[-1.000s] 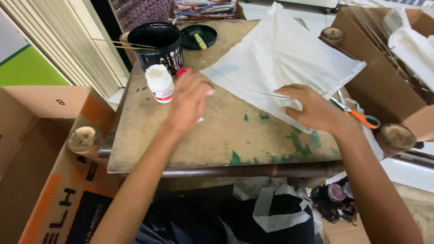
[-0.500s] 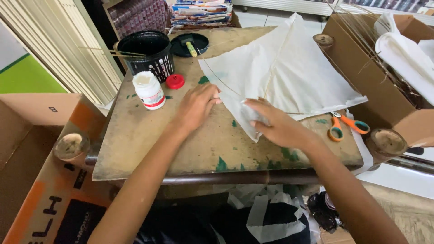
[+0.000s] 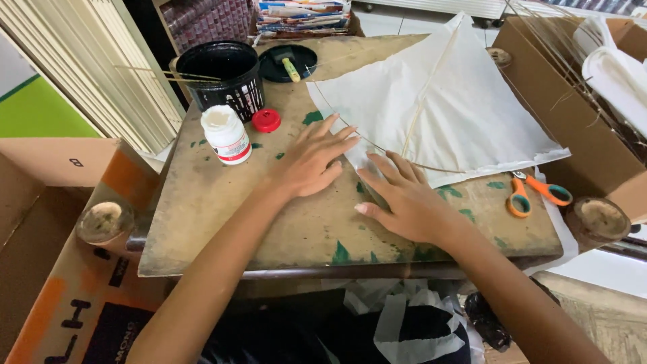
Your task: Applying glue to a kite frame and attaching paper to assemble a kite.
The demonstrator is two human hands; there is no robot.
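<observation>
A white paper kite sheet (image 3: 458,108) with thin bamboo sticks (image 3: 421,101) lies on a worn wooden table (image 3: 222,209). My left hand (image 3: 313,158) is flat on the table, fingers spread, its fingertips on the sheet's near-left edge. My right hand (image 3: 404,199) is also flat with fingers apart, pressing the sheet's lower corner. Neither hand holds anything. A white glue bottle (image 3: 227,135) stands open to the left of my left hand, its red cap (image 3: 266,120) beside it.
A black basket (image 3: 222,74) with sticks across it and a black lid with a brush (image 3: 288,64) sit at the back. Orange-handled scissors (image 3: 536,192) lie at the right. Cardboard boxes (image 3: 566,101) flank the table, and stacked magazines (image 3: 303,15) lie behind.
My left hand left the glue bottle and moved right to the sheet's edge. My right hand slid left along the sheet's lower edge to its corner. The camera view shifted closer.
</observation>
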